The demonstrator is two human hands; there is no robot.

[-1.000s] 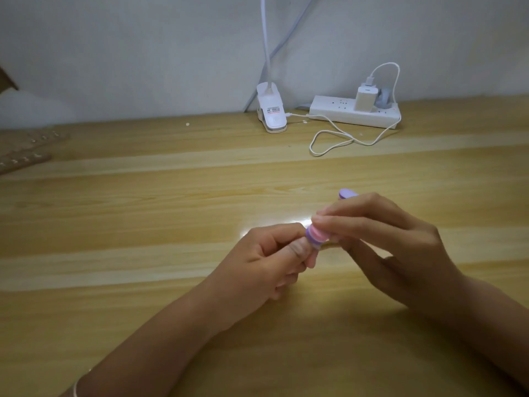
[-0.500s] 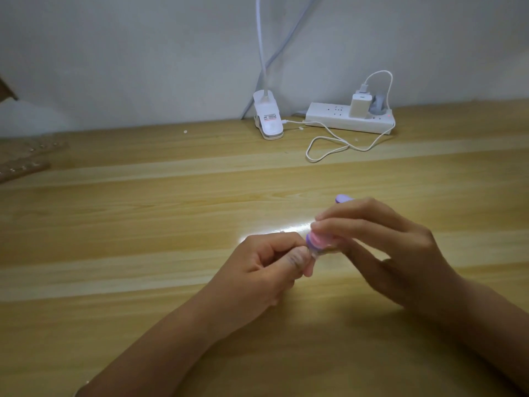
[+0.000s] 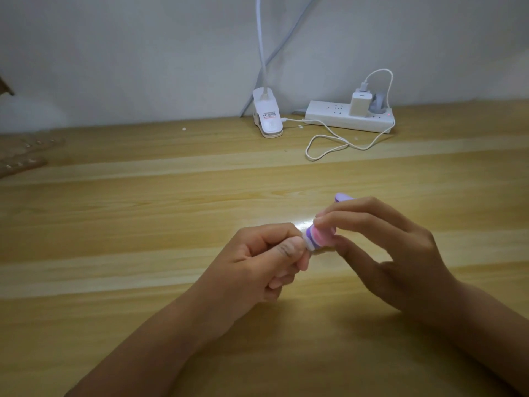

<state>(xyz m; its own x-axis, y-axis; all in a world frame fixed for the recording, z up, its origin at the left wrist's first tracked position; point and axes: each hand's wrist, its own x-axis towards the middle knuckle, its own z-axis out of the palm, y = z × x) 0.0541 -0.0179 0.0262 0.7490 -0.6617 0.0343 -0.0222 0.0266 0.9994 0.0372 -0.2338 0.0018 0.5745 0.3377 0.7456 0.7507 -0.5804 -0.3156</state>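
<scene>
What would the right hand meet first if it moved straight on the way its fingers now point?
Probably the left hand. The right hand points leftward, pinching the pink and purple piece, whose other end the left hand pinches; nothing else shows between them.

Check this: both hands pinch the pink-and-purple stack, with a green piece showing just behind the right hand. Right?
No: the head view shows that piece is purple, not green. Otherwise yes, the left hand and right hand both pinch the pink-and-purple stack, with the piece just behind the right hand.
</scene>
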